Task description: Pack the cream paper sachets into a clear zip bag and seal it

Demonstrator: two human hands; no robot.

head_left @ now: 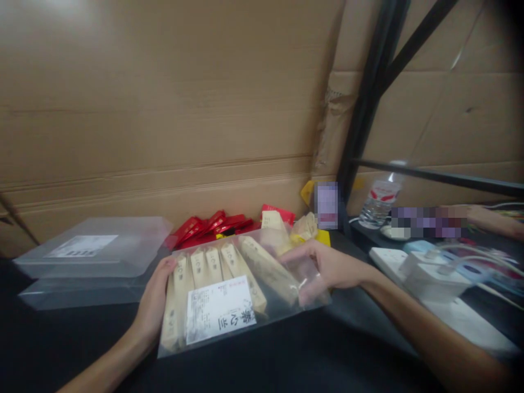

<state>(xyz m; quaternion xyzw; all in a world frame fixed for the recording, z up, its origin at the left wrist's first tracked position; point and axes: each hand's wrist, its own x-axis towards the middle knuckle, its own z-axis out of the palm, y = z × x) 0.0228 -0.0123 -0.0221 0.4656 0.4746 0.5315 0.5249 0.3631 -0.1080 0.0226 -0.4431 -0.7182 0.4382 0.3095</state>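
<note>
A clear plastic box (286,314) is tilted up over the black table. Inside stand several beige paper packets (200,265) with dark print, side by side, the rightmost one leaning. A white printed label (221,308) is on the box's front. My left hand (151,300) is closed on the box's left end, fingertips over the upper corner. My right hand (327,267) is closed around the right end, with its fingers partly seen through the plastic. Whether these fingers also touch a packet is unclear. Just behind the box stands another beige packet (271,222).
Two translucent boxes (135,240) lie stacked at left. Red packets (192,229) lie behind my hands against cardboard (164,98). At right are a black metal frame (364,103), a water bottle (379,202), white chargers (436,273) with cables, and another person's hand (491,218).
</note>
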